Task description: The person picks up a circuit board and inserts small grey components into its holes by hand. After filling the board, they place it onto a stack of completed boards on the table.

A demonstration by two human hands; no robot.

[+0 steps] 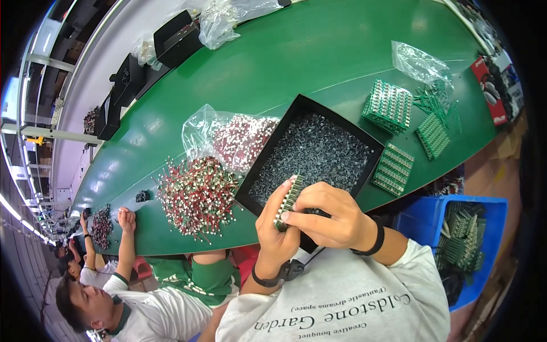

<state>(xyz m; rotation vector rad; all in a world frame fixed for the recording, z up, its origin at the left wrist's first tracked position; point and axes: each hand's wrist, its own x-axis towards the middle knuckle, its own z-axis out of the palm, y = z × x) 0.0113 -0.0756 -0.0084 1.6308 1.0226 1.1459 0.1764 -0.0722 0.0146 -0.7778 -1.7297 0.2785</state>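
My left hand (274, 231) grips a narrow green circuit board panel (289, 200) lined with small metal parts, holding it tilted above the near edge of a black box. My right hand (337, 219) is closed in a pinch, thumb and fingertips against the panel's right side. Whatever lies between those right fingertips is hidden or too small to name. Below both hands, the black box (342, 126) holds a thick layer of small dark parts (319, 151).
Left of the box lie a heap of red, green and white connector wires (196, 196) and a clear bag (242, 137) of similar pieces. Stacked green board panels (388, 107) stand right. A blue bin (481, 285) with boards is beside me. A co-worker (154, 308) sits at left.
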